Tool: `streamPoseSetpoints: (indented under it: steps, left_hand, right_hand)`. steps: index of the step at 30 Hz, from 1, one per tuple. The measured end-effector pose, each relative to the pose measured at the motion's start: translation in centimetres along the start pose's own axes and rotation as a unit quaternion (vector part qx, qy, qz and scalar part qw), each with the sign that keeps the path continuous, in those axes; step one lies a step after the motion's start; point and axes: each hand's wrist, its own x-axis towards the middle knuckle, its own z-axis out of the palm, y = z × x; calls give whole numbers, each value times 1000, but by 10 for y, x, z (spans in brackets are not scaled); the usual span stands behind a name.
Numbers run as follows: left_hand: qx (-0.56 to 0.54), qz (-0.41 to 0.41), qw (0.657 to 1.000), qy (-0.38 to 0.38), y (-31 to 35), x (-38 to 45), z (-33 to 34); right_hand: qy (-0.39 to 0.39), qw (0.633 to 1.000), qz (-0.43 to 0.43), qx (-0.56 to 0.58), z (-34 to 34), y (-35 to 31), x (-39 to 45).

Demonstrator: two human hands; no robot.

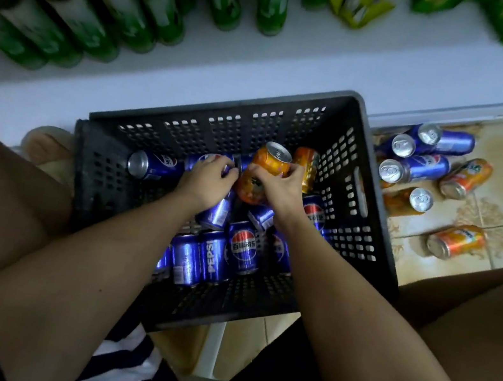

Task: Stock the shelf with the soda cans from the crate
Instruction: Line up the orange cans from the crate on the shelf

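A black perforated crate (pixel 352 241) stands on the floor between my knees, holding several blue Pepsi cans (pixel 245 248) and a few orange soda cans. My right hand (pixel 281 184) grips an orange can (pixel 271 158) near the crate's far wall. My left hand (pixel 208 179) curls around a blue can (pixel 205 158) lying beside it. Another orange can (pixel 248 190) lies just under both hands. The white shelf (pixel 333 63) runs across the top of the view, just beyond the crate.
Green bottles (pixel 133 11) line the shelf's left part and green snack bags (pixel 357 0) lie at its right. Several blue and orange cans (pixel 429 168) lie on the tiled floor to the right of the crate. My bare knees flank the crate.
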Motion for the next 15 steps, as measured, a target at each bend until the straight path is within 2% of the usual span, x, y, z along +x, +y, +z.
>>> streamPoseSetpoints:
  steps: [5,10,13,15]
  left_hand:
    - [-77,24,996,41,24,-21,-44]
    - [-94,75,987,111,37,-44,-102]
    - [-81,87,983,142,44,-61,-139]
    - [-28,129,975,178,50,-71,-165]
  right_hand:
    - [-27,997,-25,71,9,-29,-35]
    - [-102,991,-67,55,13,-68,-74]
    - [-151,984,-88,46,17,-96,-98]
    - [-178,977,-107,37,21,-117,-113]
